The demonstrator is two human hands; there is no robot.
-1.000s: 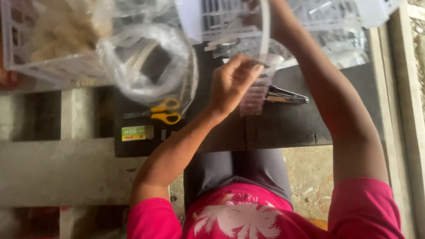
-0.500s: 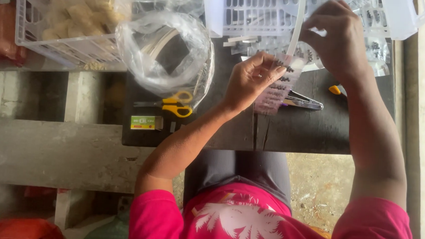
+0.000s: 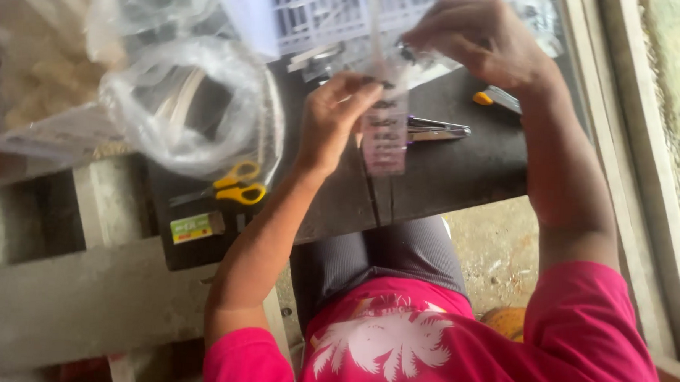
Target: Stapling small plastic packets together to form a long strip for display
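My left hand [image 3: 334, 116] pinches the top of a small clear plastic packet [image 3: 384, 139] with pale pink print, which hangs above the dark table [image 3: 463, 173]. My right hand [image 3: 480, 40] is raised just above and to the right of it, fingers closed on the packet's upper edge and a thin clear strip [image 3: 374, 24] that runs upward. What is inside the packet is too blurred to tell.
A metal stapler [image 3: 437, 129] lies on the table just right of the packet. Yellow-handled scissors [image 3: 233, 188] and a small green-yellow box [image 3: 192, 227] lie at the left. A clear plastic bag [image 3: 183, 108] and white baskets [image 3: 325, 11] stand behind.
Both hands with the packet have stayed together while the view shifted closer. My right hand has come down nearer the left hand at the packet's top.
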